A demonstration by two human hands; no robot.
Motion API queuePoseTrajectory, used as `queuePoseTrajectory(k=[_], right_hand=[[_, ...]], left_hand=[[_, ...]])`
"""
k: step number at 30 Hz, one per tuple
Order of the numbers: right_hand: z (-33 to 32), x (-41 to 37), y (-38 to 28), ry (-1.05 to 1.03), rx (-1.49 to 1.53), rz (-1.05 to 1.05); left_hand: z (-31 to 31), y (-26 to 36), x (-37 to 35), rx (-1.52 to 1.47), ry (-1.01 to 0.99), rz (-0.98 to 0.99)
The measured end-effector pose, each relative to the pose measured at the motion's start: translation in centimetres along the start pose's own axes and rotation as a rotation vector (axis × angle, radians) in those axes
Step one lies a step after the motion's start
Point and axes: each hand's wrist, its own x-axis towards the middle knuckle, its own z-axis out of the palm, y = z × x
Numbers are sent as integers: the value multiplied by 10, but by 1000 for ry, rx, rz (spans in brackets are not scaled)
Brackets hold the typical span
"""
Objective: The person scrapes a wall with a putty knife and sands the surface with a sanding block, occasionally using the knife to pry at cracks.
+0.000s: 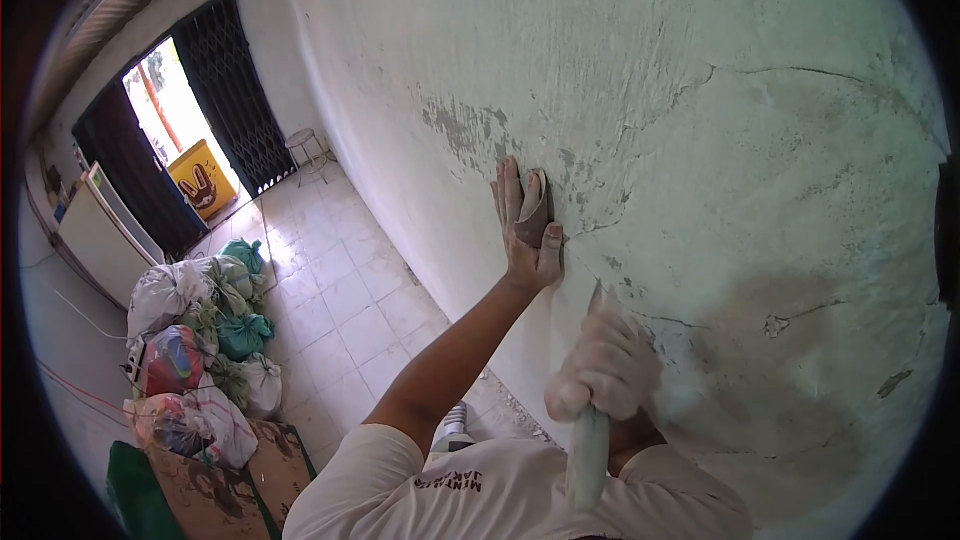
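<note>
My left hand (527, 235) lies against the pale green plastered wall (620, 50), fingers stretched upward. A brownish-grey piece that looks like sandpaper (535, 203) is tucked between its fingers. Lower and to the right, my right hand (608, 365), dusty and smeared by motion, is closed around a hand tool with a thick pale handle (588, 460). The handle sticks out below the fist toward me. A narrow pointed tip (597, 296) shows above the fist, close to the wall; the rest of the tool is hidden by the hand.
Grey bare patches (465, 128) and a crack (790, 70) mark the wall. Stuffed plastic sacks (165, 300) and a cardboard box (200, 495) stand at the left. Floor tiles (345, 295) lead to a folding metal gate (230, 90), a stool (308, 152) and a yellow board (205, 180).
</note>
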Motion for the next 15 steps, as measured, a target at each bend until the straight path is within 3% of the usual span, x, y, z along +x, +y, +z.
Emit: queuePoseTrajectory(k=[3, 7, 10, 12, 15], right_hand=[[14, 1, 14, 187, -145, 40], [5, 19, -2, 61, 16, 18], [4, 9, 3, 100, -16, -29], [7, 18, 8, 44, -92, 93], [8, 16, 3, 99, 9, 31]], left_hand=[[1, 0, -1, -6, 5, -7], [2, -2, 1, -8, 8, -5], [1, -1, -1, -3, 5, 0], [1, -1, -2, 0, -1, -8], [1, -2, -2, 7, 1, 0]])
